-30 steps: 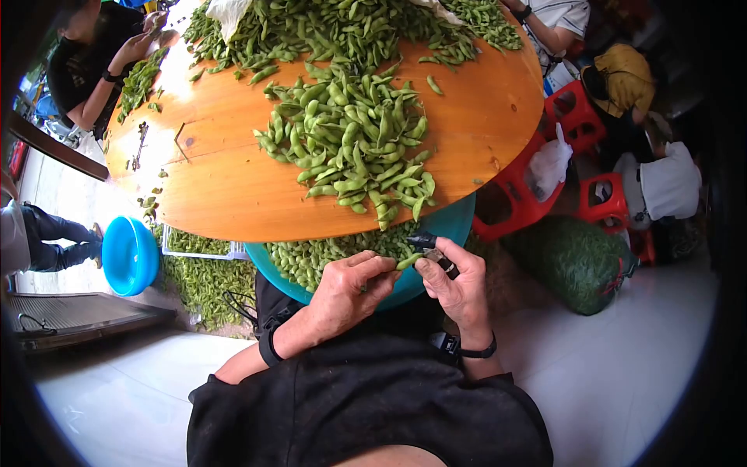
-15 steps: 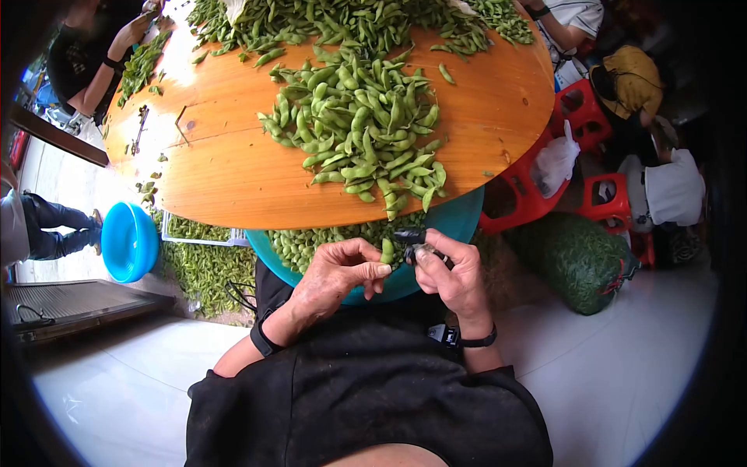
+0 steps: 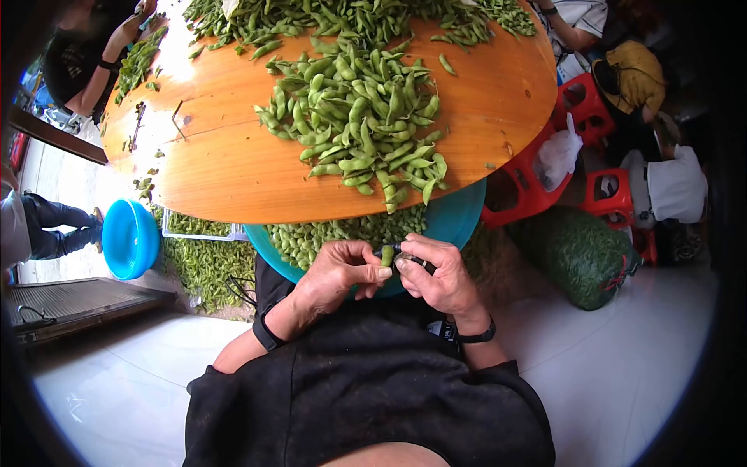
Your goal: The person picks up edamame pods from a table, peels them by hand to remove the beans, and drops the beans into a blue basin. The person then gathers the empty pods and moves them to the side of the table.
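One green pod is pinched by the thumb and finger of the left hand, which is almost closed. One black tool is gripped by the curled fingers of the right hand, and its tip is put right at the pod. The two hands are held close together, turned in to each other, with the wrists low and wide apart. Since half a second ago, the right hand has been moved left, and the little gap between tool and pod has been closed. Under the hands, one big blue-green tub is filled with more pods than can be counted. On the one wooden table, two piles are seen: a near pile and a bigger far pile. At the right, at least three red stools and one green sack are seen.
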